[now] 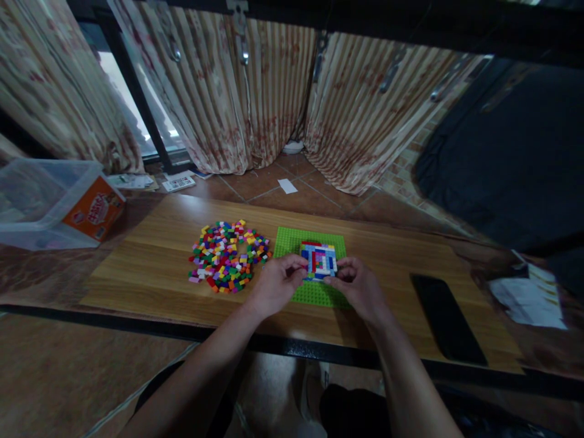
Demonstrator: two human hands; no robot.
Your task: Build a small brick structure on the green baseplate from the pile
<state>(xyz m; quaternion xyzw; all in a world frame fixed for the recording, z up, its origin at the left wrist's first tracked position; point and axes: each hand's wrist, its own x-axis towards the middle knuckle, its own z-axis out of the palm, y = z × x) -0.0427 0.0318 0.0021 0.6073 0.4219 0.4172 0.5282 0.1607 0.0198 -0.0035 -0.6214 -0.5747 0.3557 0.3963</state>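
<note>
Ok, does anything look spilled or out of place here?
A small white paper rectangle lies on the brown tiled floor beyond the brown wooden table, like dropped litter. The multicoloured plastic bricks lie loose but gathered, so probably not spilled.

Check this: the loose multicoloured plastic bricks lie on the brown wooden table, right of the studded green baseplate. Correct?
No: the head view shows the loose multicoloured plastic bricks lying left of the studded green baseplate; they are on the brown wooden table.

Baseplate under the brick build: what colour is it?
The baseplate is bright green, shown in the head view.
</note>
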